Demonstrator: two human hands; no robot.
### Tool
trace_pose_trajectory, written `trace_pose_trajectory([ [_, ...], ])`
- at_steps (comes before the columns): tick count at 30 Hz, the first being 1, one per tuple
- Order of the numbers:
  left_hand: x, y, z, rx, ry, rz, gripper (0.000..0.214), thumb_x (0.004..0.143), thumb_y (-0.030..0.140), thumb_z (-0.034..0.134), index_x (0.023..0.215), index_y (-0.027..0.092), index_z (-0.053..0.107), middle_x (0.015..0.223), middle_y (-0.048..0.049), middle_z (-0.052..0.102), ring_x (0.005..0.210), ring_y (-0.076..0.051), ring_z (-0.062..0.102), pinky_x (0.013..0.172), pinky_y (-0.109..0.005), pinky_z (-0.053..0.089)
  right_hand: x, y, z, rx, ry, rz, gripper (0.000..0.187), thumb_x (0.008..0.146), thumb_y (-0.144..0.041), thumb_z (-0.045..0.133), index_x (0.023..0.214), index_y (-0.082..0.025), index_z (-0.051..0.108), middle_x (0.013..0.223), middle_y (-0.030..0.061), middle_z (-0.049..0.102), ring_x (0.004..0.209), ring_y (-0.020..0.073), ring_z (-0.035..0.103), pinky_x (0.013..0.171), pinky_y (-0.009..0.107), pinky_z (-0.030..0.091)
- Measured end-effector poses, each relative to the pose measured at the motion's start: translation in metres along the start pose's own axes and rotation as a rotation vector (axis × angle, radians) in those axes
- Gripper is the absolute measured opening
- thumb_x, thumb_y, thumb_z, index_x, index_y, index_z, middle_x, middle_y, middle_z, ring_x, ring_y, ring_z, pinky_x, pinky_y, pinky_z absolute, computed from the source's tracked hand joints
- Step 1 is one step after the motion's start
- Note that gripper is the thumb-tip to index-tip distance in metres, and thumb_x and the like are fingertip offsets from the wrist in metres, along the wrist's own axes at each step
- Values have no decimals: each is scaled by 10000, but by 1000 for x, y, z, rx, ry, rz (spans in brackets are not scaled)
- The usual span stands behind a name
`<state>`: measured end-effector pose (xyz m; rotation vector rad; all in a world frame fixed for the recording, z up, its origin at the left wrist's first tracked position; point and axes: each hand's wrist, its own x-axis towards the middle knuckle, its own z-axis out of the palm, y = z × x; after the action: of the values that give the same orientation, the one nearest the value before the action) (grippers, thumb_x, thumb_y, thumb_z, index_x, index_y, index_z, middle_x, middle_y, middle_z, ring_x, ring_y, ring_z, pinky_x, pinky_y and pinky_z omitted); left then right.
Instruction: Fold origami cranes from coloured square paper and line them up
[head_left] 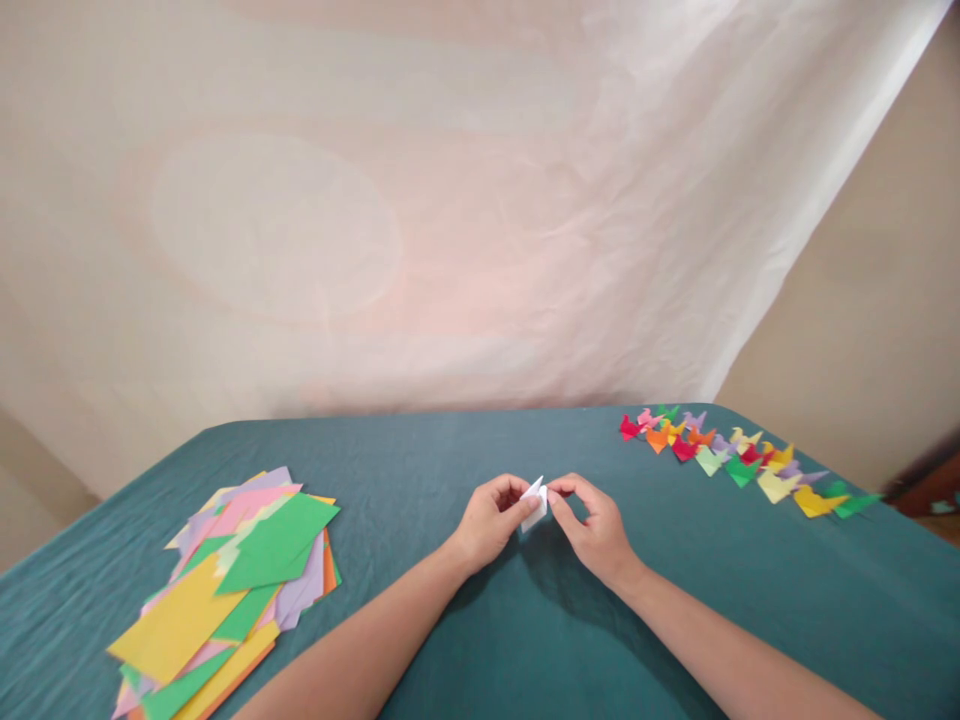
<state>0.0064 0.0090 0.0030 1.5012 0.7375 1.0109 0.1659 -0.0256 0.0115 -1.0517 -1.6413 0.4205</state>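
Observation:
A small white folded paper figure (534, 508) is held up above the table, between both hands. My left hand (495, 515) pinches its left side, the thumb lying across the paper. At its right edge, the thumb and forefinger of my right hand (592, 525) are pinched on a folded point. One narrow white tip sticks upward between the hands. Fingers cover part of the paper, so its full shape does not show.
On the dark green tablecloth (420, 450), a loose pile of coloured paper sheets (225, 590) lies at the left. Several small folded paper birds (742, 465) stand in rows at the right. Behind the table hangs a pale cloth (450, 250).

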Motion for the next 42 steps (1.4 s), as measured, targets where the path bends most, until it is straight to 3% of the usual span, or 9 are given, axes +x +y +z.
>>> trace_pose_trajectory([
  [13,-2,4,5,-30,40,13,301,743,421,647,789,131,585,689,7,568,617,-94,491,602,-209,386,-2,-4,1,-37,58,-67,49,828,-237,500,831,-207,539,805,33,552,767,176,536,715,317,451],
  [29,-4,3,3,243,107,90,265,780,410,606,813,151,650,772,-34,638,708,-141,567,680,-243,443,-2,-4,1,-61,40,-107,60,825,-245,506,816,-210,553,790,37,559,758,178,545,699,316,464],
  [42,-5,7,2,284,118,123,243,799,386,589,770,154,654,751,-25,618,690,-128,550,657,-227,429,-2,-1,-1,-208,-3,-173,79,844,-188,485,823,-217,555,796,41,575,779,186,547,720,331,444],
])
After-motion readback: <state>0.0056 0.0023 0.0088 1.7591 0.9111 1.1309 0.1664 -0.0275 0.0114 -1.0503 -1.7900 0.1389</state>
